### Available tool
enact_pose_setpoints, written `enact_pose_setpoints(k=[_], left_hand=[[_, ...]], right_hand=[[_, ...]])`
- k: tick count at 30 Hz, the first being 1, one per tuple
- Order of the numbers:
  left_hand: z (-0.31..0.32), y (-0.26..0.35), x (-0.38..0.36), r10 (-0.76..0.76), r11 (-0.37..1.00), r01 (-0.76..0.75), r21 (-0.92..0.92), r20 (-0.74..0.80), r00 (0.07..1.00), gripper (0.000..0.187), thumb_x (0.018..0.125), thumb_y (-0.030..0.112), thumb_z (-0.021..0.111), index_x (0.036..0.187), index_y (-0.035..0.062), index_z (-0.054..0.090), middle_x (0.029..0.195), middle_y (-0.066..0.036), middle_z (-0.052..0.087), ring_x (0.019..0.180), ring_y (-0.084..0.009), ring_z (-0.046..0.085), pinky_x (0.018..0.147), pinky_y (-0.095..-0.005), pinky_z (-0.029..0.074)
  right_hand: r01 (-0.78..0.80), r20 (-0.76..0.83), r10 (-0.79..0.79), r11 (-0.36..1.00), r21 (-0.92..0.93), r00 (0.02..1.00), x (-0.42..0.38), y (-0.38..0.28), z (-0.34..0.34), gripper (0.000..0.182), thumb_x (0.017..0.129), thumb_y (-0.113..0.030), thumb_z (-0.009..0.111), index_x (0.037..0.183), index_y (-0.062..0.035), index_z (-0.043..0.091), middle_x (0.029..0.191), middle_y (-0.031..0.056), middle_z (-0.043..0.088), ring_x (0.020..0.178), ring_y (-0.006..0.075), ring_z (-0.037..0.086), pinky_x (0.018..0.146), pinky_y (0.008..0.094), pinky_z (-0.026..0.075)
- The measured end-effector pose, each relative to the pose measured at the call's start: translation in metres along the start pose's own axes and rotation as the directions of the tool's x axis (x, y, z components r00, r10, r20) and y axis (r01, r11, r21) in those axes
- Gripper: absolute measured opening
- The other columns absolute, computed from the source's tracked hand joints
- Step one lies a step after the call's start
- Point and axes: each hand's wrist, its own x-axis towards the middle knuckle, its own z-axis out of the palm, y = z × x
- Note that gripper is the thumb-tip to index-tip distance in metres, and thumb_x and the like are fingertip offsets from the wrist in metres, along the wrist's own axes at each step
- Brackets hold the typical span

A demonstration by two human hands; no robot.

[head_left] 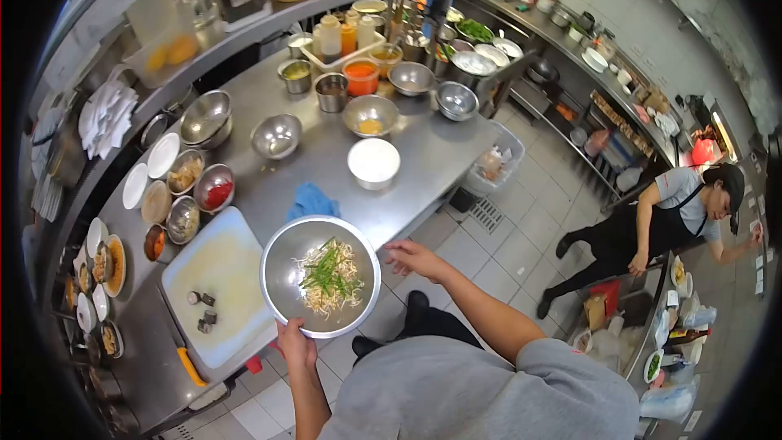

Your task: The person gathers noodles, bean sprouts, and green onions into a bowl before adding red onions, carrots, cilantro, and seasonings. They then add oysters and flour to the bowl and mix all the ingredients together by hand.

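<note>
My left hand (296,342) grips the near rim of a large steel bowl (281,269), its thumb on the edge. Bean sprouts with cut green stalks on top (331,279) lie inside the bowl. Beside the bowl's right rim is my right hand (414,261), its fingers apart and nothing in them. A blue cloth (311,201) lies just beyond the bowl on the steel table (326,147). To the left is a white cutting board (220,277) with several small dark pieces (205,315) on it.
An orange-handled knife (191,366) lies left of the board. Steel bowls (277,136), a white-filled bowl (374,161) and sauce containers (361,77) stand farther back. A co-worker (680,204) stands at the right. A plastic bin (498,159) is beside the table.
</note>
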Motion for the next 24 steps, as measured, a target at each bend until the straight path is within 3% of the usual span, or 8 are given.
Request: enact_pose_setpoints(k=[4, 7, 9, 12, 15, 17, 23, 24], left_hand=[[0.027, -0.056, -0.021, -0.049, 0.999, 0.049, 0.011, 0.036, 0.998, 0.055, 0.075, -0.002, 0.047, 0.13, 0.0003, 0.042, 0.121, -0.015, 0.052, 0.111, -0.0288, 0.053, 0.1, -0.0422, 0.044], [0.044, -0.09, -0.036, -0.031, 0.998, 0.025, -0.065, -0.088, 0.996, 0.055, 0.075, -0.003, 0.048, 0.129, 0.001, 0.043, 0.116, -0.014, 0.055, 0.107, -0.028, 0.056, 0.097, -0.0403, 0.045], [0.058, -0.107, -0.052, 0.044, 0.993, -0.061, -0.099, -0.16, 0.986, 0.054, 0.074, -0.003, 0.047, 0.128, 0.0004, 0.043, 0.117, -0.014, 0.055, 0.106, -0.0285, 0.056, 0.097, -0.0409, 0.045], [0.052, -0.144, -0.087, 0.021, 0.989, -0.069, -0.127, -0.347, 0.938, 0.053, 0.074, -0.003, 0.048, 0.127, -0.0004, 0.044, 0.117, -0.015, 0.055, 0.106, -0.029, 0.056, 0.098, -0.0416, 0.045], [0.045, -0.18, -0.131, 0.012, 0.957, -0.164, -0.238, -0.536, 0.844, 0.05, 0.074, -0.003, 0.049, 0.123, -0.0008, 0.046, 0.115, -0.015, 0.056, 0.105, -0.029, 0.057, 0.097, -0.0406, 0.045], [0.028, -0.209, -0.162, -0.014, 0.971, -0.117, -0.207, -0.542, 0.84, 0.048, 0.074, -0.003, 0.05, 0.122, -0.0008, 0.047, 0.111, -0.014, 0.057, 0.103, -0.0288, 0.057, 0.094, -0.039, 0.047], [-0.018, -0.283, -0.183, -0.096, 0.947, -0.127, -0.296, -0.637, 0.765, 0.05, 0.072, -0.006, 0.048, 0.123, -0.0004, 0.048, 0.107, -0.013, 0.058, 0.097, -0.0253, 0.058, 0.086, -0.0363, 0.05], [-0.034, -0.301, -0.179, -0.11, 0.951, -0.1, -0.292, -0.624, 0.773, 0.052, 0.072, -0.007, 0.048, 0.123, 0.0, 0.049, 0.107, -0.012, 0.059, 0.095, -0.0248, 0.059, 0.086, -0.0355, 0.05]], right_hand=[[-0.173, -0.091, 0.164, 0.98, -0.098, 0.982, -0.042, 0.088, -0.09, 0.048, 0.093, -0.032, 0.061, 0.134, -0.0083, 0.051, 0.106, 0.0065, 0.065, 0.083, 0.0117, 0.061, 0.07, 0.0256, 0.049], [-0.283, -0.094, 0.269, 0.938, -0.202, 0.959, -0.051, 0.14, -0.147, 0.051, 0.09, -0.032, 0.064, 0.132, -0.0062, 0.052, 0.104, 0.0067, 0.065, 0.084, 0.0141, 0.062, 0.072, 0.0287, 0.05], [-0.045, -0.098, -0.011, 0.831, -0.554, 0.995, -0.035, 0.171, -0.176, 0.053, 0.087, -0.029, 0.066, 0.131, -0.0033, 0.052, 0.105, 0.0121, 0.066, 0.088, 0.0239, 0.064, 0.078, 0.0343, 0.051], [0.058, -0.008, -0.098, 0.651, -0.757, 0.995, 0.0, 0.151, -0.191, 0.054, 0.085, -0.026, 0.066, 0.131, -0.0021, 0.051, 0.115, 0.0192, 0.063, 0.105, 0.0343, 0.061, 0.093, 0.0389, 0.047], [0.346, 0.214, -0.323, 0.436, -0.831, 0.922, 0.059, 0.142, -0.182, 0.054, 0.084, -0.026, 0.067, 0.13, -0.0025, 0.052, 0.127, 0.0225, 0.056, 0.119, 0.0389, 0.051, 0.102, 0.0409, 0.042], [0.468, 0.363, -0.334, 0.329, -0.82, 0.87, 0.096, 0.123, -0.161, 0.053, 0.085, -0.027, 0.065, 0.13, -0.0022, 0.052, 0.128, 0.0231, 0.055, 0.121, 0.0403, 0.049, 0.103, 0.0428, 0.04], [0.434, 0.428, -0.488, -0.108, -0.895, 0.761, 0.218, 0.142, -0.106, 0.043, 0.087, -0.037, 0.058, 0.119, -0.007, 0.061, 0.12, 0.0187, 0.06, 0.115, 0.0379, 0.053, 0.101, 0.0484, 0.04], [0.544, 0.43, -0.628, -0.012, -0.839, 0.648, 0.235, 0.149, -0.098, 0.043, 0.084, -0.036, 0.064, 0.115, -0.0063, 0.063, 0.115, 0.018, 0.062, 0.11, 0.0393, 0.055, 0.096, 0.047, 0.043]])
